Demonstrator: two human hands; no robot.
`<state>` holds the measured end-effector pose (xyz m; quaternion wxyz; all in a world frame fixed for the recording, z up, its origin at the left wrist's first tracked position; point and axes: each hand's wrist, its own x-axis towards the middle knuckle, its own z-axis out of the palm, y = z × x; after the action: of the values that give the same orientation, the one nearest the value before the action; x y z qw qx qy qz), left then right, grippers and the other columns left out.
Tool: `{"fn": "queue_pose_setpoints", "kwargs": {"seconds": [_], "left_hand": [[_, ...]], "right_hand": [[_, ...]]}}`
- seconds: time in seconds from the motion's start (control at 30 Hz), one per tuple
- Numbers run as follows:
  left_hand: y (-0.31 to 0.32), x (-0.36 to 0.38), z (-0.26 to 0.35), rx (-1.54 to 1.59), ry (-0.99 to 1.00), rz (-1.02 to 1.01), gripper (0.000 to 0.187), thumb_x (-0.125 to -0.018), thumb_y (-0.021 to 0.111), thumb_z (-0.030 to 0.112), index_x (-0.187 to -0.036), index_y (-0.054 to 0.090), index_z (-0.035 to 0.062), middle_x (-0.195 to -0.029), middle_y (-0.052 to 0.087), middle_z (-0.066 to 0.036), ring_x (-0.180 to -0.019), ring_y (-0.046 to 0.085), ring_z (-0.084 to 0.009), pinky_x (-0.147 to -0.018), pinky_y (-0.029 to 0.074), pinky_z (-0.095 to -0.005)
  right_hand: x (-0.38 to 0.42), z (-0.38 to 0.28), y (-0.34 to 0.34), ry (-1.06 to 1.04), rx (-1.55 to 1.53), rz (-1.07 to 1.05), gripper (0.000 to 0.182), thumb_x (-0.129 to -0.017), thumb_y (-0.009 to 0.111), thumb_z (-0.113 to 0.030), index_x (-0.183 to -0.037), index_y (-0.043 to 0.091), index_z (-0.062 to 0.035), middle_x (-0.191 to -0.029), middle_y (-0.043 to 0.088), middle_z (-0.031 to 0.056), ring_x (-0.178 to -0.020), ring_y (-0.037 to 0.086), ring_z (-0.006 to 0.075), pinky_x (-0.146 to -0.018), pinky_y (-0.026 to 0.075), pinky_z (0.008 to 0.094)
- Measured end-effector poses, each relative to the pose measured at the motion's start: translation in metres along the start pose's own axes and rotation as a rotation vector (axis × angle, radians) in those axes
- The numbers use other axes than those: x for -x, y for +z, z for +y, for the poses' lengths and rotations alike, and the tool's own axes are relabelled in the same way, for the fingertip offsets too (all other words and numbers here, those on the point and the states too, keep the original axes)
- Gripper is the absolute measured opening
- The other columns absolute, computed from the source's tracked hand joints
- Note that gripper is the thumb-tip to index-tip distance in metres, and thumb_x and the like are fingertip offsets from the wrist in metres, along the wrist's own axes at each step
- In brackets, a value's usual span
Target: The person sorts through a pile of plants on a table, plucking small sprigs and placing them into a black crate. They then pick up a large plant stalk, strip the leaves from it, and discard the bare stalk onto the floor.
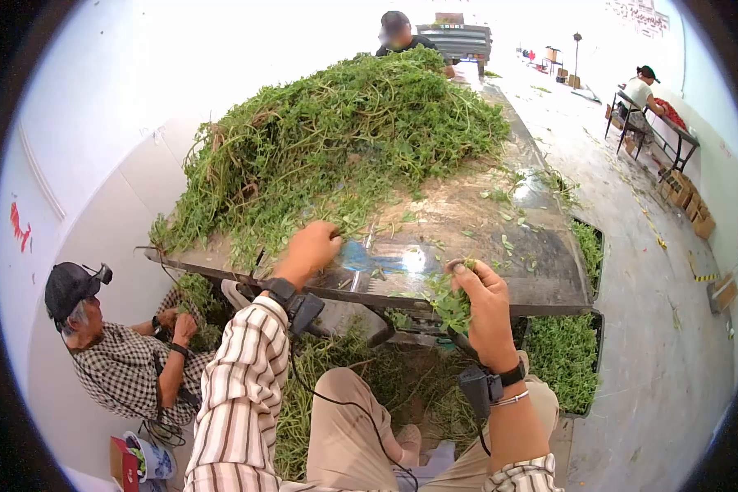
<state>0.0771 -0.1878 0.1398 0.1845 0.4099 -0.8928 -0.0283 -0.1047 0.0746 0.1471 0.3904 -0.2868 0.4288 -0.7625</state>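
Note:
A big heap of leafy green stems [353, 123] covers the far and left part of the table [549, 246]. My left hand [310, 248] is over the near edge of the table, beside the heap's loose leaves. Its fingers are curled together, and whatever they may hold is hidden. At the right, my right hand [485, 307] pinches a leafy sprig [451, 307] between thumb and fingers, and its leaves hang down just past the table edge. A dark band with a small box is strapped to each of my wrists.
Crates of greens [559, 353] stand below the table's right side. Cut stems [320, 394] lie on the floor around my legs. A person in a checked shirt [131, 361] sits close on my left, handling greens. Another person [398, 37] is behind the heap.

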Motion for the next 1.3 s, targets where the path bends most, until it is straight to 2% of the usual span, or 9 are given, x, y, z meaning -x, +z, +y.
{"fn": "queue_pose_setpoints", "kwargs": {"seconds": [0.07, 0.3, 0.5, 0.57, 0.6, 0.7, 0.97, 1.03, 1.3], "left_hand": [[-0.004, -0.003, 0.017, -0.055, -0.053, -0.108, 0.029, -0.077, 0.062, 0.026, -0.097, 0.065, 0.0051, -0.095, 0.061, -0.018, -0.087, 0.059, -0.0364, -0.074, 0.047, -0.0442], [0.015, -0.016, 0.013, -0.109, -0.021, -0.054, 0.023, -0.080, 0.058, 0.024, -0.091, 0.065, 0.0050, -0.093, 0.062, -0.017, -0.086, 0.059, -0.0369, -0.073, 0.047, -0.0450], [-0.023, -0.035, 0.011, 0.081, 0.128, 0.364, 0.013, -0.084, 0.054, 0.014, -0.086, 0.063, 0.0037, -0.087, 0.062, -0.018, -0.076, 0.059, -0.0364, -0.067, 0.047, -0.0424], [-0.049, -0.040, 0.017, 0.397, 0.044, 0.509, 0.015, -0.086, 0.053, 0.012, -0.091, 0.063, 0.0028, -0.076, 0.062, -0.013, -0.061, 0.057, -0.0253, -0.057, 0.045, -0.0352], [-0.056, -0.039, 0.020, 0.396, 0.044, 0.510, 0.015, -0.086, 0.053, 0.012, -0.091, 0.063, 0.0028, -0.076, 0.062, -0.013, -0.061, 0.057, -0.0253, -0.057, 0.045, -0.0352], [-0.064, -0.030, 0.032, 0.808, -0.089, 0.364, 0.017, -0.090, 0.050, 0.013, -0.089, 0.062, 0.0011, -0.065, 0.056, 0.002, -0.051, 0.045, -0.0033, -0.046, 0.035, -0.0219], [-0.049, 0.063, 0.101, 0.981, -0.161, 0.141, 0.017, -0.092, 0.050, 0.014, -0.092, 0.061, 0.0012, -0.071, 0.056, 0.002, -0.048, 0.041, -0.0020, -0.042, 0.030, -0.0191], [-0.031, 0.088, 0.113, 1.188, -0.215, 0.148, 0.017, -0.093, 0.051, 0.015, -0.092, 0.062, 0.0025, -0.070, 0.056, 0.003, -0.046, 0.039, -0.0019, -0.041, 0.028, -0.0189], [-0.009, 0.151, 0.134, 1.332, -0.396, 0.183, 0.019, -0.093, 0.055, 0.020, -0.093, 0.063, 0.0030, -0.068, 0.055, 0.003, -0.045, 0.034, -0.0006, -0.039, 0.024, -0.0180]], "right_hand": [[-0.001, 0.002, 0.000, 0.005, 0.034, 0.016, 0.017, -0.090, 0.057, -0.018, -0.092, 0.065, -0.0022, -0.072, 0.052, -0.0052, -0.061, 0.046, 0.0016, -0.051, 0.039, 0.0196], [0.001, -0.002, 0.001, 0.002, 0.027, 0.001, 0.018, -0.089, 0.057, -0.018, -0.092, 0.065, -0.0017, -0.073, 0.052, -0.0050, -0.062, 0.045, 0.0017, -0.052, 0.037, 0.0189], [0.001, 0.000, -0.002, -0.036, 0.074, -0.032, 0.018, -0.090, 0.056, -0.018, -0.092, 0.065, -0.0026, -0.074, 0.052, -0.0055, -0.063, 0.045, 0.0013, -0.053, 0.038, 0.0193], [0.000, 0.001, -0.001, -0.052, 0.063, -0.031, 0.018, -0.091, 0.056, -0.019, -0.092, 0.065, -0.0030, -0.074, 0.052, -0.0054, -0.065, 0.045, 0.0013, -0.054, 0.038, 0.0190], [0.000, 0.000, 0.000, -0.052, 0.062, -0.032, 0.018, -0.091, 0.056, -0.019, -0.092, 0.065, -0.0030, -0.074, 0.052, -0.0054, -0.065, 0.045, 0.0013, -0.054, 0.038, 0.0190], [0.002, -0.004, 0.003, -0.019, 0.008, -0.009, 0.016, -0.091, 0.055, -0.017, -0.091, 0.064, -0.0031, -0.074, 0.052, -0.0044, -0.066, 0.045, 0.0030, -0.058, 0.038, 0.0191], [-0.004, 0.009, 0.004, -0.154, 0.005, 0.065, 0.021, -0.092, 0.056, -0.022, -0.088, 0.062, -0.0034, -0.073, 0.053, -0.0069, -0.063, 0.042, 0.0010, -0.054, 0.034, 0.0168], [-0.003, 0.010, 0.003, -0.127, -0.016, 0.039, 0.020, -0.092, 0.056, -0.021, -0.087, 0.062, -0.0034, -0.072, 0.053, -0.0072, -0.063, 0.042, 0.0011, -0.054, 0.034, 0.0169], [0.007, 0.002, 0.004, -0.053, 0.074, -0.053, 0.014, -0.087, 0.059, -0.011, -0.096, 0.063, 0.0000, -0.077, 0.055, -0.0059, -0.069, 0.048, 0.0023, -0.059, 0.041, 0.0183]]}}
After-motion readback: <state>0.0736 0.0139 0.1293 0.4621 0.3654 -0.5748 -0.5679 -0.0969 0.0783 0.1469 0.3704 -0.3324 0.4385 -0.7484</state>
